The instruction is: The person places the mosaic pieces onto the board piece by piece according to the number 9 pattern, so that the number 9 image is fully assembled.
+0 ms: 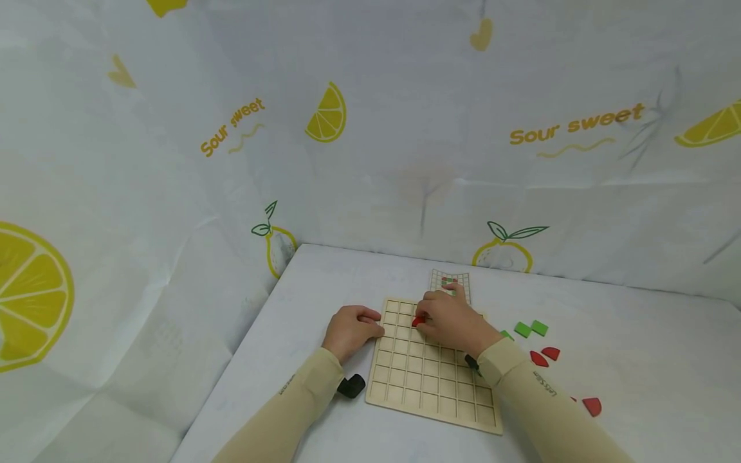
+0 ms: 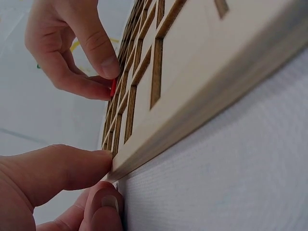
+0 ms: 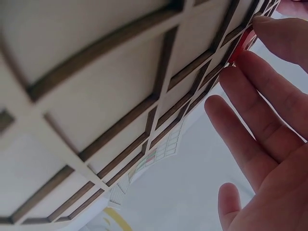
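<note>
A wooden grid board [image 1: 409,371] with rows of square recesses lies on the white table. My right hand [image 1: 454,319] is over its upper part, pinching a small red piece [image 1: 417,321] between thumb and fingertips at a recess. In the right wrist view, the red piece [image 3: 241,46] sits close against the grid, the other fingers spread out beside it. My left hand [image 1: 352,331] holds the board's left edge, its thumb [image 2: 82,168] at the upper face and the fingers curled at the side. Most of the red piece is hidden by fingers.
Behind the board lies a pattern card [image 1: 466,281] with a printed grid, partly covered by the right hand. Green squares [image 1: 539,328] and red curved pieces [image 1: 539,359], [image 1: 592,406] lie loose to the right. A printed cloth [image 1: 393,161] hangs behind the table.
</note>
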The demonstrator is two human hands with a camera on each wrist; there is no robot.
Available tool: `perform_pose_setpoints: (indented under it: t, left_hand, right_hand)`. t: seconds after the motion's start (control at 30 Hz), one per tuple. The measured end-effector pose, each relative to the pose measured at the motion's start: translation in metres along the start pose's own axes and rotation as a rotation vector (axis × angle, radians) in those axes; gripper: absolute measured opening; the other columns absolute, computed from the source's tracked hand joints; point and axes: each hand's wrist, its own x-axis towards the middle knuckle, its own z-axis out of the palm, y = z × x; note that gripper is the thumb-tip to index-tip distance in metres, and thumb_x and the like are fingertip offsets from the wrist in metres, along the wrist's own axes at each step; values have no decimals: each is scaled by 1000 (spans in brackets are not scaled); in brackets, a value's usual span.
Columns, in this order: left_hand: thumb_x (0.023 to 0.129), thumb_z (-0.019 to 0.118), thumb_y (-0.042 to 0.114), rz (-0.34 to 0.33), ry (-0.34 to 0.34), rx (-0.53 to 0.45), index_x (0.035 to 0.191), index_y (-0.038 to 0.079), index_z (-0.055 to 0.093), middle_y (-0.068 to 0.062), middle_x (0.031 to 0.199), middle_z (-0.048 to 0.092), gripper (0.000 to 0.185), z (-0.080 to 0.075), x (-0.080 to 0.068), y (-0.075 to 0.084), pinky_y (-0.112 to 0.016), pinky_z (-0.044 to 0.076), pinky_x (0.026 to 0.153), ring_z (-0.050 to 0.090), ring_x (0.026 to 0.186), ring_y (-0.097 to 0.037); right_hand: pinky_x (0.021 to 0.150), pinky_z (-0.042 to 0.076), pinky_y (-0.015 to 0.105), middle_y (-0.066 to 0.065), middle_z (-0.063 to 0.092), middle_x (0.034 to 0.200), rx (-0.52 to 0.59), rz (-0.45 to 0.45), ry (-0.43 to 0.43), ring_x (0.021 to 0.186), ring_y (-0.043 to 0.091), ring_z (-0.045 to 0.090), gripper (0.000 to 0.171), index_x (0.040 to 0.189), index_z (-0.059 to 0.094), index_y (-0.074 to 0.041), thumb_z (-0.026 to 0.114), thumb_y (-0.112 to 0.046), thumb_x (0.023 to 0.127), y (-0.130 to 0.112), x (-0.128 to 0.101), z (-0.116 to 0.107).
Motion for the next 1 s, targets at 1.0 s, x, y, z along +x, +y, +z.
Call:
perform_pose_setpoints:
  t: [1.0]
  left_hand:
    - [84, 89, 18, -21, 2, -25, 108, 15, 82, 0, 94, 75, 25, 4, -1, 0, -30, 53, 81, 67, 89, -16]
  right_hand:
    - [112, 32, 70, 6, 78, 109, 77, 343, 79, 110, 35, 73, 25, 115, 79, -7, 80, -25, 98, 89, -106, -47]
